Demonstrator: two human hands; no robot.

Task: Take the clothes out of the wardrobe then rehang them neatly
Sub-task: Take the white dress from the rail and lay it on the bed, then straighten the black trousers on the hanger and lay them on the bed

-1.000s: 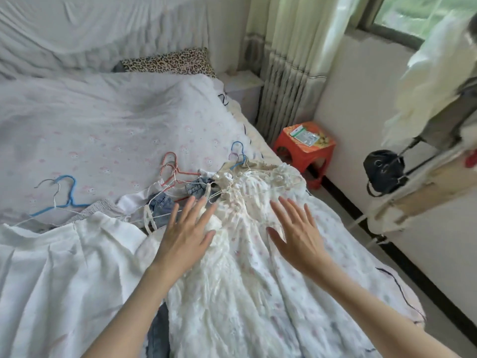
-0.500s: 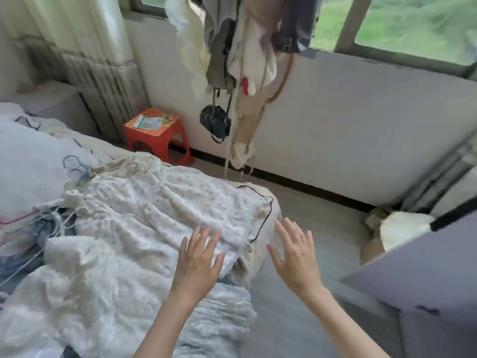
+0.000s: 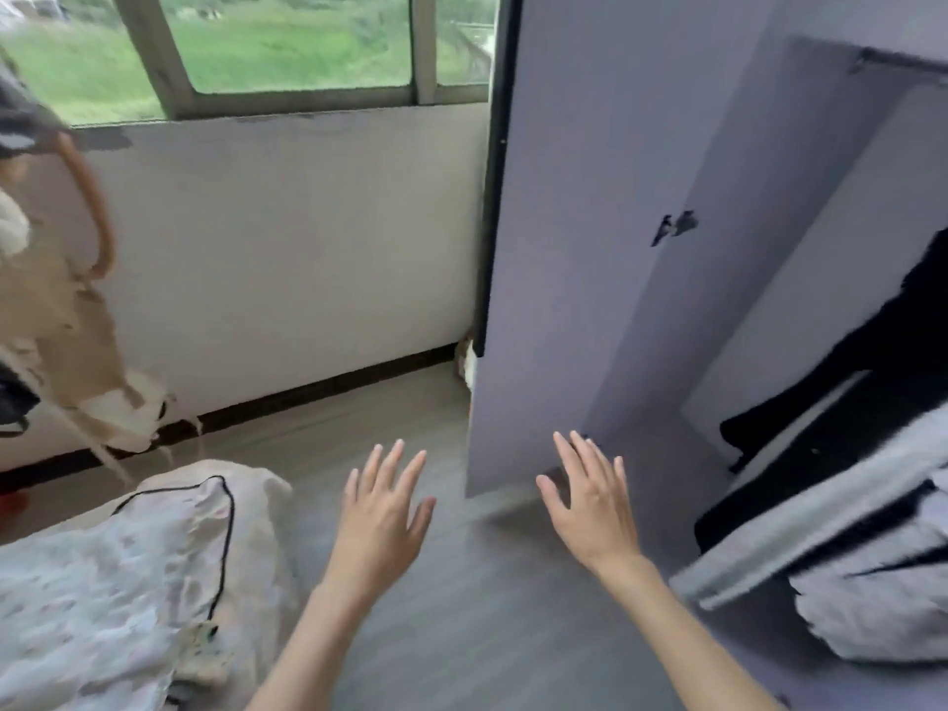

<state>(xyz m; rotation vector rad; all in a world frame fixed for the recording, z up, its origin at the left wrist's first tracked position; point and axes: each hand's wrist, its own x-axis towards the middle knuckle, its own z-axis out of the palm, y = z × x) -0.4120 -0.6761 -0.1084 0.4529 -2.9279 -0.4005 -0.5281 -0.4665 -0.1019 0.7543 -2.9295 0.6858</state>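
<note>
The lilac wardrobe (image 3: 590, 248) stands at the right with its door (image 3: 554, 207) swung open. Inside hang a black garment (image 3: 872, 361) and a grey-and-white garment (image 3: 872, 572) at the lower right. My left hand (image 3: 382, 510) and my right hand (image 3: 590, 497) hover over the grey floor, fingers spread, holding nothing. The right hand is just in front of the door's lower edge. A corner of the bed with white floral clothes (image 3: 102, 582) shows at the lower left.
A window (image 3: 287, 43) and white wall (image 3: 287, 248) face me. Clothes and a beige bag hang from a stand (image 3: 56, 300) at the left edge. Grey floor (image 3: 461, 608) lies between the bed and the wardrobe.
My view has swung right, from the clothes heaped on the bed to the open wardrobe. Both hands left the white dress and now hang open over the floor.
</note>
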